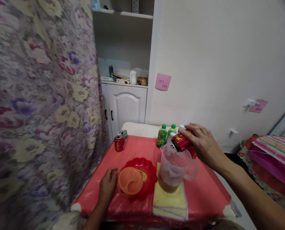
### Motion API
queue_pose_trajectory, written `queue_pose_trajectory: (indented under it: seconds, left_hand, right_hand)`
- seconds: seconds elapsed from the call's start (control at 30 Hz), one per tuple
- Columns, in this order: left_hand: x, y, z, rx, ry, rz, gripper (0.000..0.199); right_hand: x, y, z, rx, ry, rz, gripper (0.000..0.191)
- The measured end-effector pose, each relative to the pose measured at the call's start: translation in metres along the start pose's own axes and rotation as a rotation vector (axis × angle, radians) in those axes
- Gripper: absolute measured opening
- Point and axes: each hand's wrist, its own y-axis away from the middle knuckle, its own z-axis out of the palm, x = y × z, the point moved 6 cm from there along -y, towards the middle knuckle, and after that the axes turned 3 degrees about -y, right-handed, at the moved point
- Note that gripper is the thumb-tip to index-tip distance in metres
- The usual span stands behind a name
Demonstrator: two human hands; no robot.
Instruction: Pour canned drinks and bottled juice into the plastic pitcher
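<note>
My right hand (201,140) is wrapped round a red drink can (181,141), tilted with its top down to the left over the mouth of a translucent plastic pitcher (173,167). Some brownish liquid shows low in the pitcher, which stands on a folded yellow cloth (169,204). At the left, my left hand (108,182) rests with loosely curled fingers and nothing visible in it. Close beside its fingertips is an orange round lid or dish (130,180), lying over the left part of a scalloped red plate (150,174).
A red can (119,142) and a second can (124,134) stand at the table's back left. Green-capped bottles (161,135) stand behind the pitcher. The table (96,191) has a red cover. A floral curtain (44,111) hangs at left; a white cabinet (128,105) is behind.
</note>
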Motion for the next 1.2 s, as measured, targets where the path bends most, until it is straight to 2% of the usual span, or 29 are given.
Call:
queue_pose_trajectory:
  seconds: [0.43, 0.77, 1.1, 1.2]
  left_hand:
    - [0.005, 0.002, -0.001, -0.012, 0.003, -0.006, 0.033]
    - [0.005, 0.003, -0.001, -0.008, 0.005, -0.009, 0.031]
    - [0.009, 0.003, -0.003, 0.001, -0.006, -0.001, 0.032]
    - [0.009, 0.004, -0.002, 0.002, -0.002, 0.007, 0.032]
  right_hand:
    - [-0.012, -0.004, 0.008, -0.068, 0.006, -0.103, 0.056]
    - [-0.020, -0.008, 0.015, -0.135, 0.057, -0.172, 0.060]
    - [-0.024, -0.004, 0.019, -0.172, 0.036, -0.204, 0.054]
    - [-0.022, -0.001, 0.019, -0.168, 0.027, -0.176, 0.053]
